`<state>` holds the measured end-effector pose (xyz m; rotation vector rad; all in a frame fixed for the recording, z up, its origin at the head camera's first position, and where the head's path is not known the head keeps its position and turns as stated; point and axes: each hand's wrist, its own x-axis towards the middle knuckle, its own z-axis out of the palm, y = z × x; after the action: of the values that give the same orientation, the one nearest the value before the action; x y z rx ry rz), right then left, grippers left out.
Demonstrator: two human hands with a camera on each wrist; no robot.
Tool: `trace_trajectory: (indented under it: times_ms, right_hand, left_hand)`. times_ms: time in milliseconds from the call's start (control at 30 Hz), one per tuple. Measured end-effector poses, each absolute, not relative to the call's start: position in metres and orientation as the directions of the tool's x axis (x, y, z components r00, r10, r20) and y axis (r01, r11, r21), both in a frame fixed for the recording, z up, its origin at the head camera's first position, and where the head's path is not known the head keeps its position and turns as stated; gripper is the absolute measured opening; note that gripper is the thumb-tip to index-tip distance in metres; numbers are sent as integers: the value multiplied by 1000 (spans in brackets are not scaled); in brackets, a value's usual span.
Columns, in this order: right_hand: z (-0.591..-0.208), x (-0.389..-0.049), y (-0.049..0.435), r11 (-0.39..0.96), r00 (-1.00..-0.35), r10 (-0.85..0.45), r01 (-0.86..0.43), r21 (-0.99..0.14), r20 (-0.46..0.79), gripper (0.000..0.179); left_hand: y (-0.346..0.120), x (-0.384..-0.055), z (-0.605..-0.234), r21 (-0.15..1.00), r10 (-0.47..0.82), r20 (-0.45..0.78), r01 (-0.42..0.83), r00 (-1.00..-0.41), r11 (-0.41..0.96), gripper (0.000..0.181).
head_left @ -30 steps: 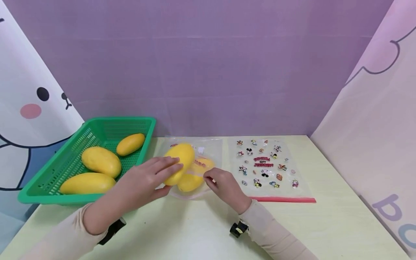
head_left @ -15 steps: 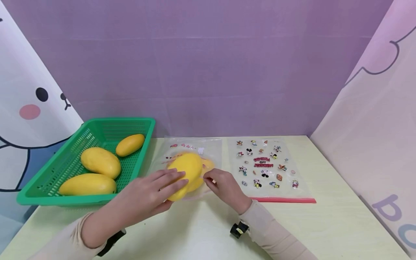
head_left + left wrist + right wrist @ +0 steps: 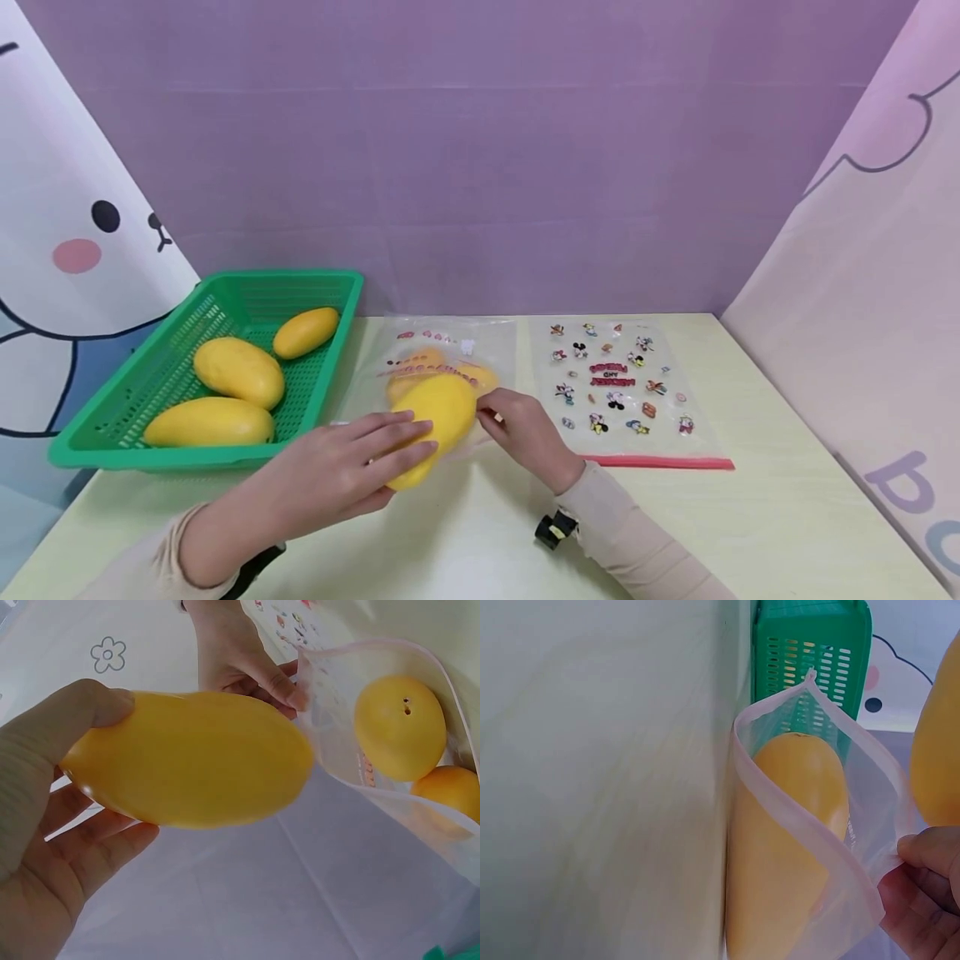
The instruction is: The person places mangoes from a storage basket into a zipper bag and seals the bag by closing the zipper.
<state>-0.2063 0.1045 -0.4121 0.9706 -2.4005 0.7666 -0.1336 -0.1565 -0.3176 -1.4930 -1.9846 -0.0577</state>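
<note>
"while the left hand (image 3: pixel 330 471) has a mango (image 3: pixel 442 408), how do its fingers sit?"

"clamped on the fruit, the thumb along one side and the other fingers against the opposite side."

"and where exactly is that mango?"

"up off the table (image 3: pixel 750 533), just outside the mouth of a clear bag (image 3: pixel 489 337). whether its tip touches the bag, i can't tell."

"what about the right hand (image 3: pixel 528 435)?"

"thumb and finger are pinched together on the bag's pale pink rim (image 3: pixel 776 796), and the mouth gapes wide."

"anything inside?"

"two more mangoes (image 3: pixel 400 731), close together (one has a couple of small dark specks)."

"and round about?"

"on the left, a green basket (image 3: pixel 161 458) with three loose mangoes (image 3: pixel 238 372) in it. on the right, a second bag (image 3: pixel 618 404) printed with cartoon figures lies flat on the table, a red strip (image 3: pixel 663 462) along its near edge. behind it all hangs a purple backdrop (image 3: pixel 450 167)."
</note>
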Motion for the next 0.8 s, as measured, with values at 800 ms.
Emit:
trace_trajectory:
  times_ms: [800]
  right_hand:
    - [-409,-206,106,585,-655,-486,-735,-341,578,5]
  left_hand:
    - [-156,-131,-331,-332,893,430,897,-133,294,72]
